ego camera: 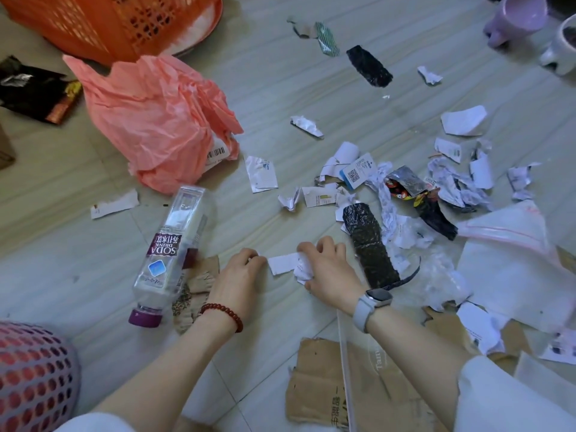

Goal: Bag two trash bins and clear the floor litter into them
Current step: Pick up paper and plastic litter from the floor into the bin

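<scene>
From the head view, the orange bin [109, 23] is cut off at the top edge, lying tipped with a pink plastic bag [156, 120] just below it; a second, mesh bin [34, 375] is cut off at the lower left corner. What is printed on the torn paper scraps [452, 179] is too small to read. A soda bottle [170, 254] lies on the tiled floor left of the hands, a black wrapper [369, 244] just right of them, brown cardboard [330, 385] below. The right hand [327, 272] curls round a crumpled white paper [290, 265]; the left hand [240, 272] pinches that paper's left end.
</scene>
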Demonstrator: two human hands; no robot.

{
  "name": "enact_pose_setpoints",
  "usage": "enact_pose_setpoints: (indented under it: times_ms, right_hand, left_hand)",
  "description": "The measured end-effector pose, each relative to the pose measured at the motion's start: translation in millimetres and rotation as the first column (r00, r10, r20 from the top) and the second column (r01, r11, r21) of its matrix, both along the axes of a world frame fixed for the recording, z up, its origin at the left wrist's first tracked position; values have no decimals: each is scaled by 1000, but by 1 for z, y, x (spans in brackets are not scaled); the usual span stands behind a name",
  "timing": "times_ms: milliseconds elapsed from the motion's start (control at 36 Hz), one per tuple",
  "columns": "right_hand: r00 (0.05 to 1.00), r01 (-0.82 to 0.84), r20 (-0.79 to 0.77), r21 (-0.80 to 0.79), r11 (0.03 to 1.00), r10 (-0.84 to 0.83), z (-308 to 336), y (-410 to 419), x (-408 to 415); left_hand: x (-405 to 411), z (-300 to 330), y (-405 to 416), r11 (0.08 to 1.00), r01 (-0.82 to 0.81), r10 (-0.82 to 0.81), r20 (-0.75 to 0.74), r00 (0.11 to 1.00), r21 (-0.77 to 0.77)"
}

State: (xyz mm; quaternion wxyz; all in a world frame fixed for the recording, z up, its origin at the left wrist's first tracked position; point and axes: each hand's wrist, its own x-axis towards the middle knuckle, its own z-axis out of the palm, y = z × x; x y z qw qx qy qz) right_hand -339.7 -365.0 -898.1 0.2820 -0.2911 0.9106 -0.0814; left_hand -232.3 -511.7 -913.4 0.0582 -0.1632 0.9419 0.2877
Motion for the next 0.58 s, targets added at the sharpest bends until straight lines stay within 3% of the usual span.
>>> enact_pose_setpoints:
  times_ms: [278, 472, 528, 583]
  right_hand:
    - [998, -54, -9, 16, 998, 54, -4, -1, 2]
    - [981, -185, -66, -33, 982, 182, -8, 10, 12]
    - [998, -62, -29, -193, 979, 57, -4, 11, 8]
    - [982, 187, 76, -367, 911, -171, 8, 10, -2]
  left_hand:
    - [2, -1, 4, 993, -105, 105, 5, 994, 58]
    - [-1, -1, 6, 972, -191, 190, 17, 982, 137]
    - [-4, 3, 8, 943, -278, 277, 28, 960, 184]
    - [-9, 7, 9, 921, -342, 341, 38, 939, 189]
